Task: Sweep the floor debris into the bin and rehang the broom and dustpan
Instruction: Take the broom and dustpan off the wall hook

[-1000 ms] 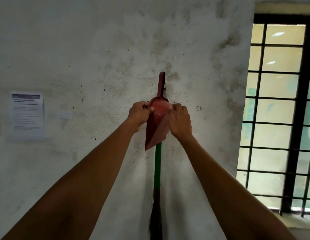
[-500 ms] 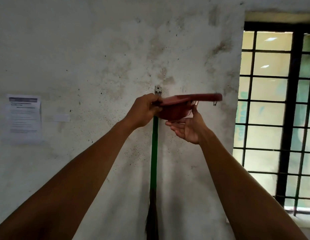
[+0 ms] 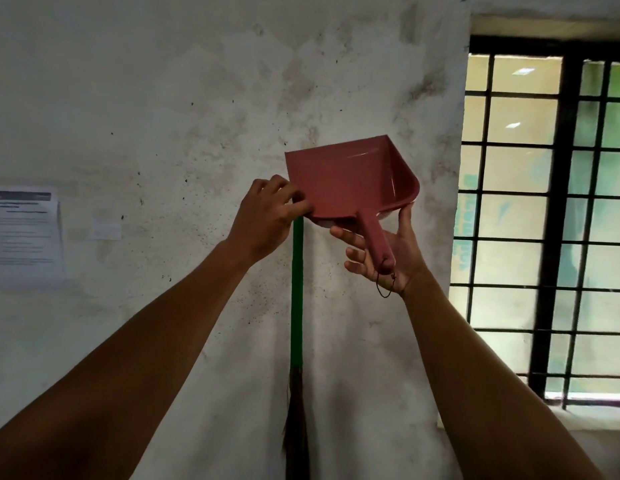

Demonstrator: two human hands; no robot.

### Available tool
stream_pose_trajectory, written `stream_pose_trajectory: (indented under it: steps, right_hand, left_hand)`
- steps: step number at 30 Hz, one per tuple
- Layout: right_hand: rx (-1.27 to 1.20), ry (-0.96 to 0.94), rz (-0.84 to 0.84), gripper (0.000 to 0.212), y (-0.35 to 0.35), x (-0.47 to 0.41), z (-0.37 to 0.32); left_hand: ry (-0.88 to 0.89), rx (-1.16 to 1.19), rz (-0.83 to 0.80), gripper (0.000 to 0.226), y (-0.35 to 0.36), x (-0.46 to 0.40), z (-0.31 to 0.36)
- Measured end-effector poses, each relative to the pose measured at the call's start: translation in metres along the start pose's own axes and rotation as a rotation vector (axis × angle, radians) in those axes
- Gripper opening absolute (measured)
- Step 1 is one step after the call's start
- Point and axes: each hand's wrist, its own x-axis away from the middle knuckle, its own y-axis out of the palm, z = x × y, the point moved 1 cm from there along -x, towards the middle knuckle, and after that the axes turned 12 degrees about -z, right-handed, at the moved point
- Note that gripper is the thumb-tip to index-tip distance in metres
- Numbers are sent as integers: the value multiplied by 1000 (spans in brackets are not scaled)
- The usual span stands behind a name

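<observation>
The broom (image 3: 297,292) hangs against the wall; the left hand (image 3: 267,216) grips its top. The dustpan (image 3: 346,178) is unhung, its handle across the right hand's (image 3: 384,251) relaxed, uncurled fingers.

stained wall (image 3: 163,98) (broom (image 3: 297,289) hanging; paper (image 3: 24,233))

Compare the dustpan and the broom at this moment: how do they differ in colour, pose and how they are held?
The dustpan is red; the broom has a green handle with dark bristles. The dustpan sits tilted off the wall, handle pointing down toward the camera, while the broom hangs straight down against the wall. The right hand cradles the dustpan's handle with open fingers; the left hand curls over the broom's top, also touching the pan's edge. Both are by the same wall spot.
</observation>
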Motion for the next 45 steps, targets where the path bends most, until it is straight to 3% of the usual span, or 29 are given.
stream_pose_trajectory:
  steps: [4, 8, 11, 16, 19, 23, 29, 37, 42, 45]
  right_hand:
    - [59, -38, -29, 118, -7, 6, 3]
    - [226, 33, 69, 57, -15, 7, 0]
    - [298, 46, 165, 41, -14, 5, 2]
    - [324, -44, 274, 41, -26, -1, 14]
    - [302, -80, 315, 41, -38, 0, 22]
    - [283, -83, 364, 42, -50, 0, 32]
    - [288, -90, 407, 39, -70, 0, 51]
    - [283, -48, 472, 36, -109, 9, 81]
    - [304, -18, 501, 42, -126, 18, 99]
    - [305, -10, 500, 44, -133, 21, 109]
  left_hand:
    - [20, -60, -9, 24, 5, -2, -1]
    - [5, -103, -21, 21, 13, 1, -3]
    - [-67, -71, -7, 28, 15, -2, 2]
    - [-305, 40, -28, 59, 27, -4, 12]
    - [-344, 110, -109, 56, 42, 6, 18]
    - [-236, 183, -364, 46, 76, 31, 32]
    - [-71, 226, -694, 55, 142, 86, 68]
    - [65, 36, -885, 59, 208, 136, 108]
    - [145, -141, -1064, 75, 229, 155, 122]
    - [180, -221, -1145, 71, 238, 167, 132]
